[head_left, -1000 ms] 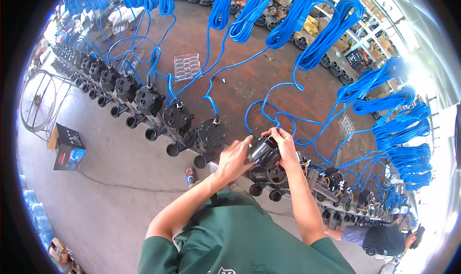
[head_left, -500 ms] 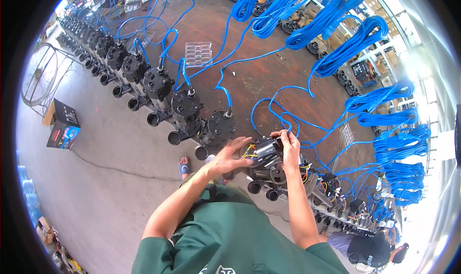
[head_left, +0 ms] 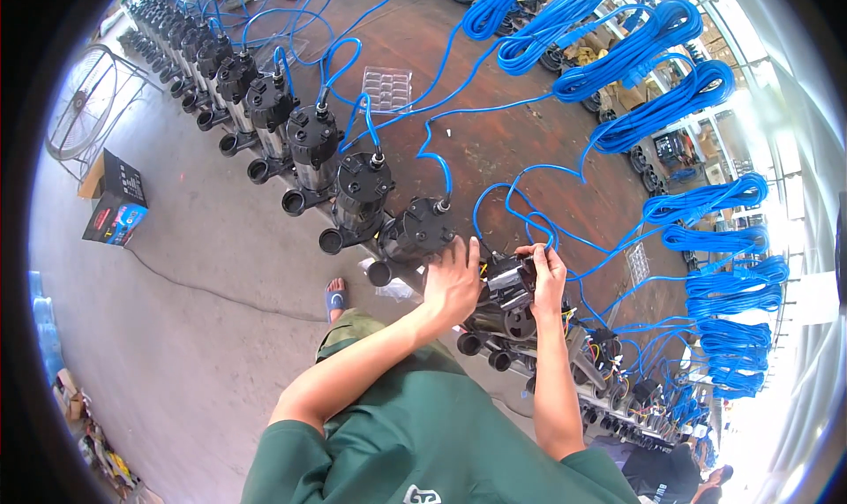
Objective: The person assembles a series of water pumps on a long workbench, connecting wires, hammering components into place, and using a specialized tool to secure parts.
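A black pump cover (head_left: pixel 510 279), shiny on the side toward me, is held by its right edge in my right hand (head_left: pixel 545 279), whose fingers are closed on it. A blue cable (head_left: pixel 554 236) runs close by these fingers. The cover is tilted above an uncapped pump body (head_left: pixel 516 323). My left hand (head_left: pixel 454 282) is at the cover's left side, fingers stretched upward, beside some yellow wire; its fingertips are slightly blurred and whether they touch the wire is unclear. Just left of this hand stands a capped black pump (head_left: pixel 416 229) with a cable on top.
Capped pumps (head_left: pixel 315 146) line up to the far left; open ones with loose wires (head_left: pixel 604 349) continue right. Coiled blue cables (head_left: pixel 666 107) lie along the brown table (head_left: pixel 494 138), with a clear plastic tray (head_left: pixel 386 89). A box (head_left: pixel 119 199) and fan (head_left: pixel 84 107) stand on the floor. Another person (head_left: pixel 662 473) is at lower right.
My left hand has moved right and upward, its fingers coming from spread wide to closer together beside the cover. My right hand keeps the cover. The whole view has shifted slightly.
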`<state>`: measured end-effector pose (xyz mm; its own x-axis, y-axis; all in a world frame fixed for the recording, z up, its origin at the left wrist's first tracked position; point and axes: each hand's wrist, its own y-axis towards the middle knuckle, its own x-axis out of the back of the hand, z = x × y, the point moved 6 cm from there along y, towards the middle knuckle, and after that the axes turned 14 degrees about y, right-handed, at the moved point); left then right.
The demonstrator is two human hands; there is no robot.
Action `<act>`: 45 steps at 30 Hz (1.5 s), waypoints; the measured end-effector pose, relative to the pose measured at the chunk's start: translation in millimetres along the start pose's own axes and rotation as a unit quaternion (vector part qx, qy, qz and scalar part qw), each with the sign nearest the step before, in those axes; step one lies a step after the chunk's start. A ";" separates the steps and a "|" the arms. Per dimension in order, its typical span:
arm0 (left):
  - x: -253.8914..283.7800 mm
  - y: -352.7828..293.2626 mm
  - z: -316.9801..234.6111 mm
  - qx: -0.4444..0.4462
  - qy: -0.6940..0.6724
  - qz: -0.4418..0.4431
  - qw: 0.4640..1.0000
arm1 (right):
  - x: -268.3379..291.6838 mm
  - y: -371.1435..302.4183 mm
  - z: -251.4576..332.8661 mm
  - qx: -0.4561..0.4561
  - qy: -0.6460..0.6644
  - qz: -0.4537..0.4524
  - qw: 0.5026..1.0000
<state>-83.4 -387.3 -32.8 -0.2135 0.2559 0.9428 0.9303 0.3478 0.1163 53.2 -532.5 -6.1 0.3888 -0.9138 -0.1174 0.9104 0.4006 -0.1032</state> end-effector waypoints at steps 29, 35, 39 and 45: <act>-33.0 -50.7 55.3 0.033 -0.298 0.052 0.953 | -88.9 -48.5 31.6 0.259 -0.282 0.028 0.923; -30.5 -47.0 57.9 0.026 -0.311 0.036 0.949 | -70.5 -40.0 31.2 0.229 -0.303 -0.017 0.925; -38.8 -44.8 61.2 0.047 -0.315 0.079 0.945 | -67.4 -48.1 30.6 0.236 -0.326 -0.055 0.914; -39.4 -39.9 56.8 0.014 -0.285 0.049 0.957 | -83.7 -43.3 26.7 0.200 -0.274 -0.017 0.940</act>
<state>-129.1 -360.0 -92.3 -0.2611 0.7361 0.6245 0.9476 0.3190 0.0202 -14.9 -475.1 34.6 0.2728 -0.8668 0.4174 0.8612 0.4134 0.2957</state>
